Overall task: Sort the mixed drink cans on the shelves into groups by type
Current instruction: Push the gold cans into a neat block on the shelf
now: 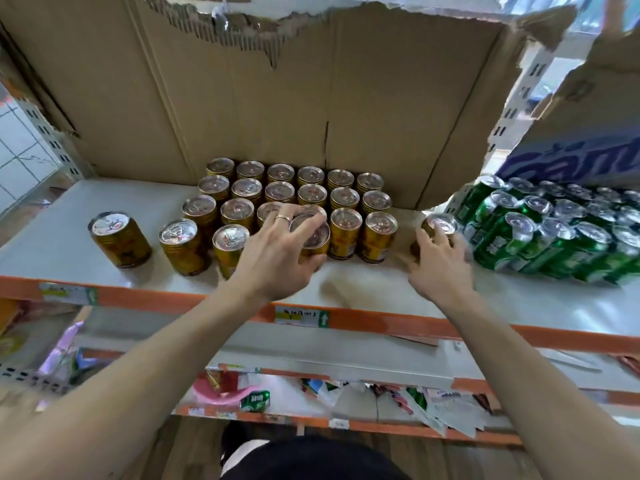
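L hand (277, 251) grips a gold can (313, 237) in the front row of the gold block (294, 192), mid shelf (52, 237). R hand (438, 261) grips a lone gold can (437, 227) beside the green cans (554, 233) at the shelf's right end.

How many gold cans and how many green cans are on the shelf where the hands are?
Gold cans: 23, counting one gripped by the left hand and one by the right hand
Green cans: at least 12; their wrapped pack runs out of the picture
Total: at least 35
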